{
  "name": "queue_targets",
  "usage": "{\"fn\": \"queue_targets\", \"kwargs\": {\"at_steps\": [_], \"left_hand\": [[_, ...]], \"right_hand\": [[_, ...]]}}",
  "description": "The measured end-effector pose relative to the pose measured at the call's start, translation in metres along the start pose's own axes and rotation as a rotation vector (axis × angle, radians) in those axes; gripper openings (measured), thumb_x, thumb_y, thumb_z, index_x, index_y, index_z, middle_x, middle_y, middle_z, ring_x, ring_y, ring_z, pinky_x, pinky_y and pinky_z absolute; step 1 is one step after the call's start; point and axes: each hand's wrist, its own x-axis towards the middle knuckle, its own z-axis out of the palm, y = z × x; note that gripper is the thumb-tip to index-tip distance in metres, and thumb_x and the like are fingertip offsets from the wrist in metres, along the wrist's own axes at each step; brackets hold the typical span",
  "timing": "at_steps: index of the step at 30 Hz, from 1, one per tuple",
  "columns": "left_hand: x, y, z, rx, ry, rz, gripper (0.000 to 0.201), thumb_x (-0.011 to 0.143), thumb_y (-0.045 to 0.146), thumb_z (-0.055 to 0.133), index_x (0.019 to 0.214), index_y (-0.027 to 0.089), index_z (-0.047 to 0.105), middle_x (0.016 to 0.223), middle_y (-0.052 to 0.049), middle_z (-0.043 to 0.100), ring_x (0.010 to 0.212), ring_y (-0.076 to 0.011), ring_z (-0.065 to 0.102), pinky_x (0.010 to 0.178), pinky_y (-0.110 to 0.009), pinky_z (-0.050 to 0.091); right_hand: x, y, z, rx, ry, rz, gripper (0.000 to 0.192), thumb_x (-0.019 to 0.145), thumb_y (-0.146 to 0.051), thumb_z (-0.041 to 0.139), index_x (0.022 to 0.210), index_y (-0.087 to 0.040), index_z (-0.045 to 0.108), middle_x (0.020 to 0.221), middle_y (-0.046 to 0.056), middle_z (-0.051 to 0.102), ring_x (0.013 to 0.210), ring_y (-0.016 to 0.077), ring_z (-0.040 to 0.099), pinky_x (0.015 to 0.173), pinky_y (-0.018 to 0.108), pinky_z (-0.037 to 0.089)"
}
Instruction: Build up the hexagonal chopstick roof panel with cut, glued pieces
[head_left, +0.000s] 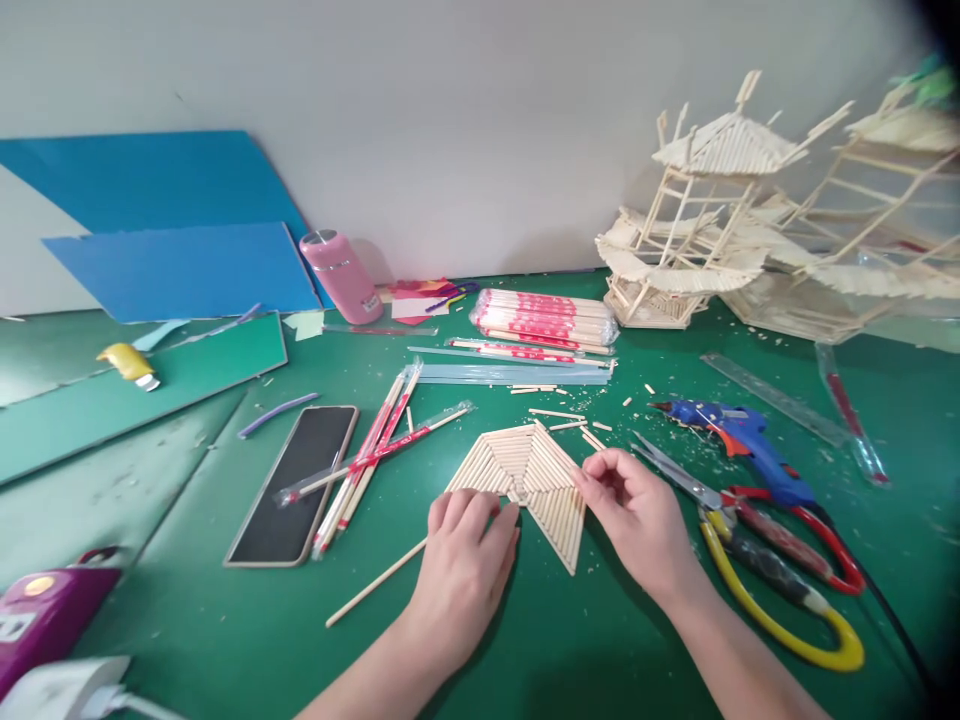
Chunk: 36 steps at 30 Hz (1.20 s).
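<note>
1. The stick panel [525, 475] lies on the surface [600, 640] straight before me, my left hand [461, 560] at its near edge and my right hand [637, 515] at its right edge.
2. The phone [296, 485] lies left of it, with wrapped chopsticks [375, 455] between.
3. The scissors [750, 520] lie to its right, with the glue gun [742, 440] behind them.
4. The chopstick pack [544, 320] lies behind the panel.
5. The stick models [750, 240] stand at the far right.

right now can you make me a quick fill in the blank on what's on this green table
Both hands, left hand and right hand, touch a fan-shaped panel of glued ____ sticks.
The blue glue gun lies to the ____ of the right hand.
The black phone lies screen ____.
The tipped bottle is ____.

Missing: wooden; right; up; pink
</note>
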Motion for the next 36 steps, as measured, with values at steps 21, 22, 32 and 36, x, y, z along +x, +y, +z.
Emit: {"fn": "queue_targets", "kwargs": {"at_steps": [21,22,32,36], "left_hand": [[0.009,0.004,0.008,0.291,0.018,0.249,0.031,0.084,0.009,0.034,0.096,0.014,0.062,0.092,-0.010,0.060,0.088,-0.0239,0.047,0.082,-0.043,0.032],[0.009,0.004,0.007,0.295,0.017,0.254,0.030,0.084,0.009,0.034,0.095,0.014,0.062,0.091,-0.010,0.060,0.088,-0.0239,0.047,0.082,-0.043,0.032],[0.007,0.002,0.009,0.218,-0.024,0.197,0.027,0.085,0.010,0.038,0.102,0.013,0.058,0.092,-0.010,0.061,0.090,-0.0250,0.048,0.084,-0.044,0.030],[0.009,0.003,0.002,0.166,-0.016,0.099,0.024,0.086,0.014,0.040,0.104,0.015,0.056,0.091,-0.008,0.060,0.089,-0.0229,0.049,0.084,-0.042,0.031]], "right_hand": [[-0.005,0.002,0.006,-0.073,-0.081,-0.030,0.015,0.085,-0.032,0.047,0.079,-0.020,0.054,0.064,-0.002,0.052,0.054,0.0111,0.046,0.051,0.021,0.039],[-0.005,0.003,0.007,-0.078,-0.081,-0.030,0.015,0.085,-0.032,0.047,0.080,-0.020,0.054,0.064,-0.002,0.052,0.054,0.0111,0.046,0.051,0.021,0.039],[-0.006,0.005,0.006,-0.096,-0.097,-0.038,0.011,0.085,-0.030,0.048,0.080,-0.021,0.053,0.067,-0.002,0.052,0.056,0.0112,0.048,0.053,0.021,0.039],[-0.006,0.005,0.007,-0.088,-0.090,-0.048,0.012,0.085,-0.030,0.048,0.081,-0.020,0.054,0.066,-0.002,0.052,0.055,0.0112,0.047,0.053,0.022,0.039]]}}
